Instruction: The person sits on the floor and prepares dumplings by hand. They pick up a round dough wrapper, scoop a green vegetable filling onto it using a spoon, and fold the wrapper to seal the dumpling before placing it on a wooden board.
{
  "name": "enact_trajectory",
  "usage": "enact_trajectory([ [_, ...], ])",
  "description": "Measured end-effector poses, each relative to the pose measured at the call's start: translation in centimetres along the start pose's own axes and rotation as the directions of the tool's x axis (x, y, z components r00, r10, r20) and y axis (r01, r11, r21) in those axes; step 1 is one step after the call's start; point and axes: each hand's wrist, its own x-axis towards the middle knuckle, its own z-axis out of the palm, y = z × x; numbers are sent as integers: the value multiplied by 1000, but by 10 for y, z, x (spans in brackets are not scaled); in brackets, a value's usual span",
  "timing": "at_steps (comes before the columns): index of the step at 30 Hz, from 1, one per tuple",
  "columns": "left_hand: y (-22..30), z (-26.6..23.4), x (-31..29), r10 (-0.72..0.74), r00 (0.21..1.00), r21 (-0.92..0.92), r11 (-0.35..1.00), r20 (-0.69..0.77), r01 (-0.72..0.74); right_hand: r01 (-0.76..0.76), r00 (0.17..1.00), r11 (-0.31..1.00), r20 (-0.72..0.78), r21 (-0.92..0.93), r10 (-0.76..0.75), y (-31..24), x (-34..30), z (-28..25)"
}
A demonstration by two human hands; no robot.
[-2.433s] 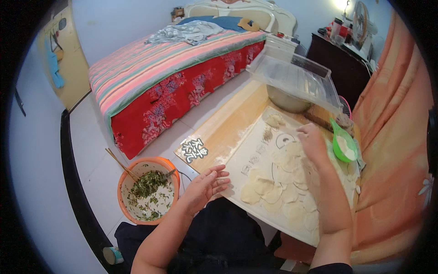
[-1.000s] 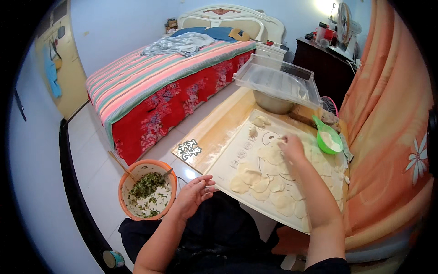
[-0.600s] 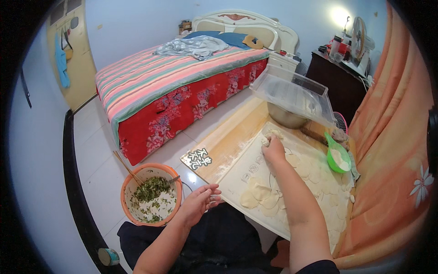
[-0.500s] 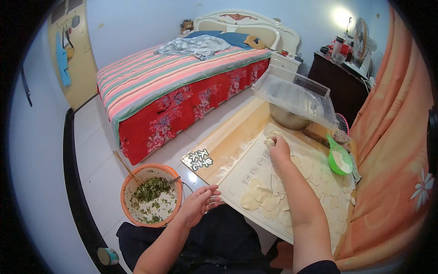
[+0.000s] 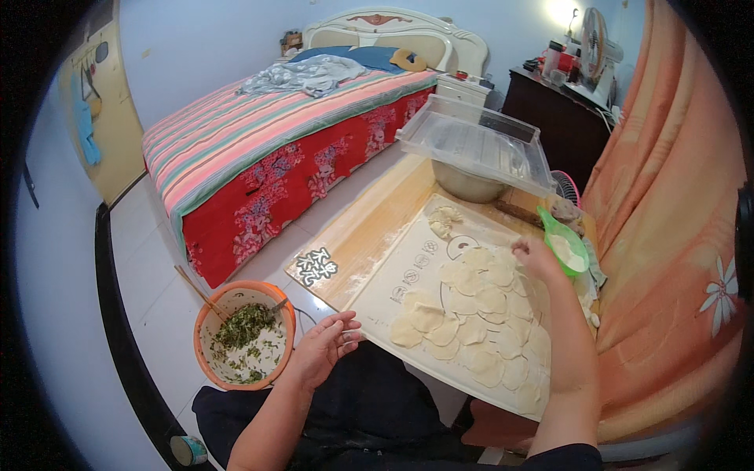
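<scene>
My left hand (image 5: 326,351) is palm up with its fingers apart and nothing in it, near the front left corner of a pale printed mat (image 5: 373,310). My right hand (image 5: 538,261) hangs over the far right part of the mat, its fingers bent and blurred at the edge of the dough wrappers; whether they grip one is hidden. Thin round dough wrappers (image 5: 488,300) lie overlapping over much of the mat. A few folded dumplings (image 5: 444,221) sit together at the mat's far left corner.
An orange basin (image 5: 206,369) with chopped green filling, chopsticks and a utensil stands left. Beyond the mat are a metal bowl (image 5: 463,187) under a clear plastic cover (image 5: 479,141) and a green scoop (image 5: 567,253) of flour. An orange curtain (image 5: 667,235) hangs right; a bed (image 5: 259,133) stands behind.
My right hand has left the folded dumplings at the far left of the mat and moved right, over the wrappers. My left hand keeps its pose. The view has shifted slightly right.
</scene>
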Motion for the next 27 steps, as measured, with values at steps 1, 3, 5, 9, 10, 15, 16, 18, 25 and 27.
enact_trajectory([
  [1,-2,2,1,0,1000,-7,1000,-3,0,65,998,996,-16,-53,-66,4,-11,1],
  [3,-5,5,2,-7,1000,5,1000,23,7,195,979,968,-35,-160,-203,3,-28,10],
  [5,-6,10,0,-12,1000,26,1000,18,12,156,983,940,-45,-304,-177,-3,-31,22],
  [9,-2,12,-9,6,1000,22,1000,4,-6,-68,997,970,9,-235,72,-22,-28,26],
  [10,-2,11,-11,14,1000,5,1000,12,-14,-136,990,985,21,-103,139,-19,-26,27],
  [15,-4,7,-16,19,1000,-24,1000,23,-18,-271,962,919,90,284,256,4,-11,34],
  [16,-5,6,-17,22,999,-38,999,27,-21,-236,971,947,85,216,222,3,-11,32],
  [18,-5,3,-19,29,999,-40,999,35,-28,-159,985,984,80,75,153,-2,-12,28],
  [25,-2,2,-31,24,999,-45,999,49,-22,-78,991,994,-115,-80,69,-37,-27,0],
  [27,1,3,-37,15,997,-51,999,73,-11,-30,989,999,-147,-37,25,-61,-28,-6],
])
